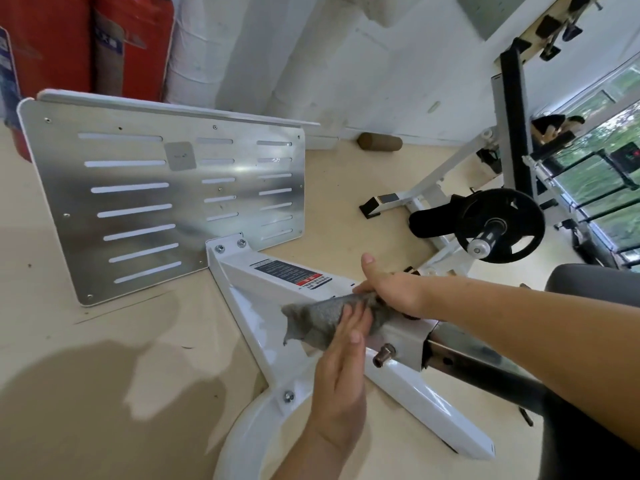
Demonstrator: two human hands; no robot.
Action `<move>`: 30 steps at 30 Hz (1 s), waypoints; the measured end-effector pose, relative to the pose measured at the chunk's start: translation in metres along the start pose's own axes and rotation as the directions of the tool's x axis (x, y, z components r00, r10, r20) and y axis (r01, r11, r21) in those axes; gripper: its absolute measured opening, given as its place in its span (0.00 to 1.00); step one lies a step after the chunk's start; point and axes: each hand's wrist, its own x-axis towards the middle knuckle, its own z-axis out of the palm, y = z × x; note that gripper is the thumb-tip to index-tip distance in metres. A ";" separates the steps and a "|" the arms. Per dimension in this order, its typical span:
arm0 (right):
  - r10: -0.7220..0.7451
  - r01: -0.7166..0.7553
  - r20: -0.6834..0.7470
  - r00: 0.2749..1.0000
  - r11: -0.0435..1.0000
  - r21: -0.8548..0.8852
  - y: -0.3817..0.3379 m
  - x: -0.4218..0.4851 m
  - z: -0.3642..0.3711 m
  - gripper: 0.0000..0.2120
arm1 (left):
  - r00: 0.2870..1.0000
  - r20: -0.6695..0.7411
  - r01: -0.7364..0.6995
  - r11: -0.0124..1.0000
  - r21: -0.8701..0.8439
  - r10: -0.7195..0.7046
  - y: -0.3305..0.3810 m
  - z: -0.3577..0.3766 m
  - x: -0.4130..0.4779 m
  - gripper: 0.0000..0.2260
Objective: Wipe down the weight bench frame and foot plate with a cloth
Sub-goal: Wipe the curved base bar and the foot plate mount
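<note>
our right hand [391, 292] grips one end of the grey cloth [318, 323], fingers curled round it, thumb raised. our left hand [341, 372] lays straight fingers flat on the cloth, which drapes over the white frame [252, 285], near the slotted foot plate [166, 195] bolted at its far end.

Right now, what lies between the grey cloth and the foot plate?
Head view: between grey cloth and foot plate runs the white frame beam, with warning label and bolts.
</note>
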 end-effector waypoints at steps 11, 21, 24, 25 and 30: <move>-0.112 0.073 -0.076 0.991 0.916 -0.395 -0.027 -0.007 0.023 0.44 | 0.974 -0.215 0.130 0.947 0.294 -0.067 0.030 -0.051 0.013 0.16; -0.250 0.288 0.147 0.957 0.765 -0.576 -0.066 -0.024 0.036 0.33 | 0.948 -0.251 0.287 0.866 0.409 -0.196 0.030 -0.132 0.034 0.36; -0.227 0.247 0.123 0.966 0.672 -0.698 -0.082 -0.020 0.050 0.23 | 0.868 -0.331 0.464 0.842 0.274 -0.370 0.013 -0.150 0.057 0.38; -0.247 0.225 0.081 0.966 0.636 -0.738 -0.088 -0.016 0.055 0.19 | 0.829 -0.350 0.520 0.832 0.195 -0.437 0.006 -0.159 0.065 0.39; -0.328 0.245 -0.048 0.943 0.787 -0.567 -0.119 0.010 0.113 0.16 | 0.729 -0.273 0.659 0.752 0.029 -0.628 -0.023 -0.189 0.073 0.41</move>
